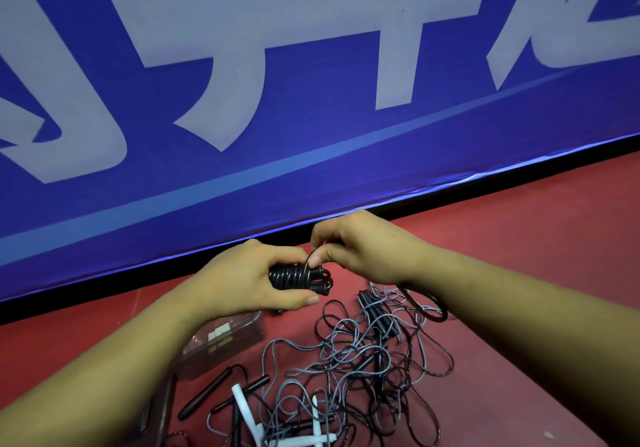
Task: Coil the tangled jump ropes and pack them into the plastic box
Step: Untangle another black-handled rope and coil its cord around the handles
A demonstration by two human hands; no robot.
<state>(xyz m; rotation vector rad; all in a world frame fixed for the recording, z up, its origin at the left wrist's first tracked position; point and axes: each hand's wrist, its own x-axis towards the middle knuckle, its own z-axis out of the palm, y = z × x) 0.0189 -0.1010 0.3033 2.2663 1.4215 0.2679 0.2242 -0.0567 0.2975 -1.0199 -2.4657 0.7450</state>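
A tightly coiled black jump rope [299,278] is held above the red floor. My left hand [249,277] grips the coil from the left, thumb underneath. My right hand [360,249] pinches a strand of the rope at the coil's top. Below lies a tangle of grey and dark ropes [360,370] with black handles [204,394] and white handles [246,408]. A clear plastic box [225,341] sits on the floor under my left forearm, partly hidden by it.
A blue banner wall with large white characters [277,100] stands right behind my hands, its black base strip meeting the red floor [519,221]. A dark rope loop [429,308] hangs beside my right wrist.
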